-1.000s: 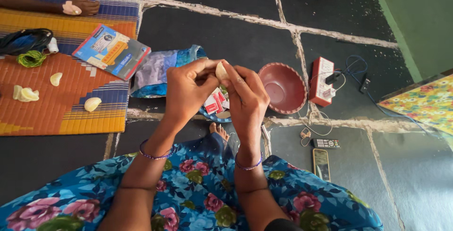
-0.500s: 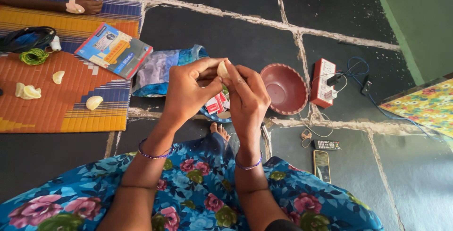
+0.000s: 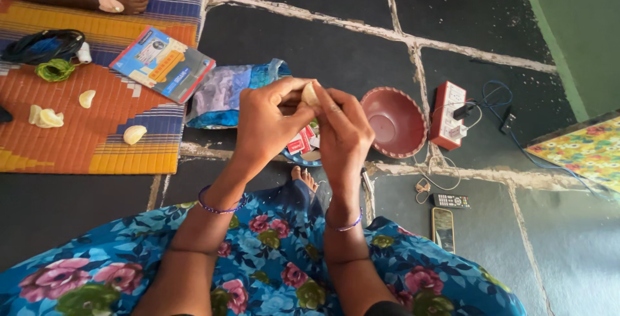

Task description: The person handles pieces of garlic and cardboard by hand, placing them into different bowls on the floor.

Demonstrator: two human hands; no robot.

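Left hand and right hand pinching one small pale shell-like piece between their fingertips, raised above a blue plate of red-and-white packets, maroon bowl just right, similar pale pieces on the orange mat well left.

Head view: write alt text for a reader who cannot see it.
Both hands, left hand and right hand, pinch one small pale piece between their fingertips above a floral blue lap. On the dark stone floor beyond lie a maroon bowl and a red power strip; similar pale pieces rest on an orange mat.
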